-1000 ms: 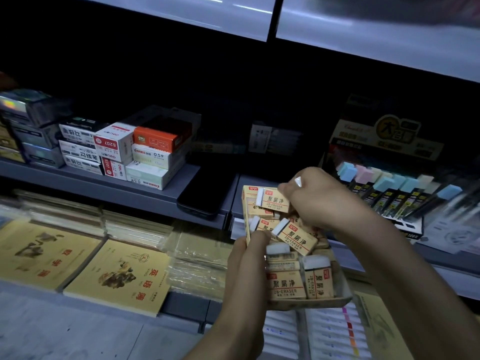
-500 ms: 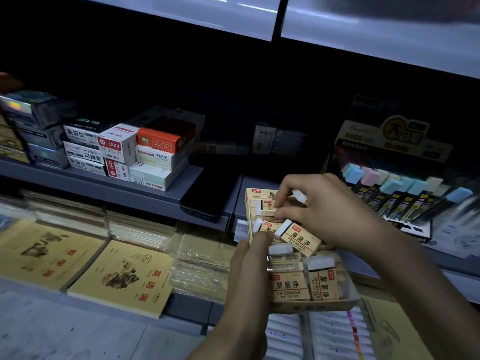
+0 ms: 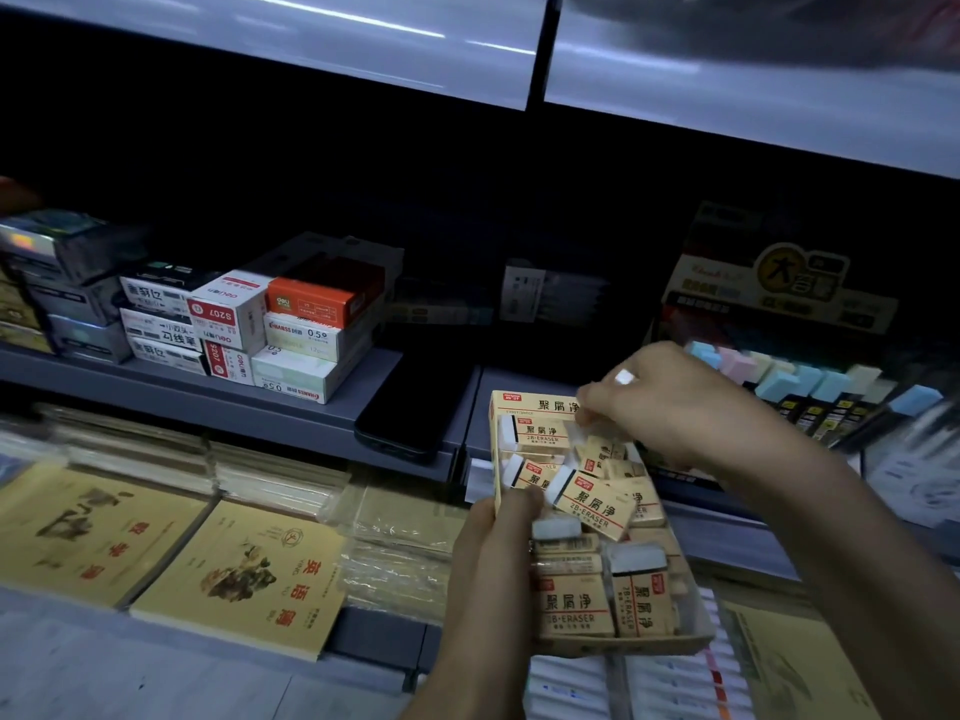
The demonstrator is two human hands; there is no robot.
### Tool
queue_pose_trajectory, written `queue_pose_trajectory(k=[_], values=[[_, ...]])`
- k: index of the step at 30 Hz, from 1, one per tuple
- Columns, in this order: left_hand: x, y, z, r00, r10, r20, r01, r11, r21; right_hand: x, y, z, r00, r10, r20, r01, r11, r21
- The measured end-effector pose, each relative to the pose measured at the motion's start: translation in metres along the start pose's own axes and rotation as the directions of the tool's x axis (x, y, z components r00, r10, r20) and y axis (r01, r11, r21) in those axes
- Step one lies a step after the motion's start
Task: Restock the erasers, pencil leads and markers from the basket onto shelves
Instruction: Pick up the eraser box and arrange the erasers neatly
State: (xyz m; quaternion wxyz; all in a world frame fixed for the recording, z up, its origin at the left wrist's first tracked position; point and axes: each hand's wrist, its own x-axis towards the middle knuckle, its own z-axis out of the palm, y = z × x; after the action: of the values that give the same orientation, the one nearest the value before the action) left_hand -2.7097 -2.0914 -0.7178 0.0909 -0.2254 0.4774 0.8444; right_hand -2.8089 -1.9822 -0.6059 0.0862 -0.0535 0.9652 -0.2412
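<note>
free: shelf (image 3: 524, 379) between phone (image 3: 415, 407) and display (image 3: 779, 293), seemingly | blocked: boxes (image 3: 291, 324) left

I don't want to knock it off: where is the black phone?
Head view, left of centre: the black phone lies flat on the grey shelf, between the stacked boxes to its left and the eraser box to its right.

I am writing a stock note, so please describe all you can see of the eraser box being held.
The eraser box is an open, shallow tan tray, cardboard by its look, printed flap raised at the far end. Tan-sleeved erasers lie jumbled inside. The left hand grips its left side; the right hand reaches into its far end.
</note>
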Motion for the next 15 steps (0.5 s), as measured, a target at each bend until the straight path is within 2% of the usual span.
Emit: queue_pose_trajectory(k=[2, 4, 9, 12, 15], values=[[0.002, -0.001, -0.001, 1.0, 0.014, -0.001, -0.014, 1.0, 0.004, -0.002, -0.004, 0.002, 0.985, 0.097, 0.143, -0.101, 0.995, 0.018], [0.002, -0.001, -0.001, 1.0, 0.015, 0.0, -0.015, 1.0, 0.011, -0.003, -0.007, 0.008, 0.959, 0.113, 0.26, -0.132, 0.989, 0.06], [-0.002, 0.001, -0.001, 1.0, -0.005, 0.009, 0.005, 1.0, 0.012, -0.006, -0.013, 0.009, 0.931, 0.105, 0.349, -0.173, 0.971, 0.168], [-0.003, 0.002, -0.001, 1.0, 0.006, 0.018, -0.006, 1.0, 0.006, -0.009, -0.009, 0.001, 0.95, 0.092, 0.299, -0.151, 0.972, 0.181], [-0.005, 0.003, -0.002, 1.0, 0.007, 0.031, -0.007, 1.0, -0.004, -0.016, -0.004, -0.012, 0.996, 0.051, 0.074, -0.054, 0.998, 0.032]])
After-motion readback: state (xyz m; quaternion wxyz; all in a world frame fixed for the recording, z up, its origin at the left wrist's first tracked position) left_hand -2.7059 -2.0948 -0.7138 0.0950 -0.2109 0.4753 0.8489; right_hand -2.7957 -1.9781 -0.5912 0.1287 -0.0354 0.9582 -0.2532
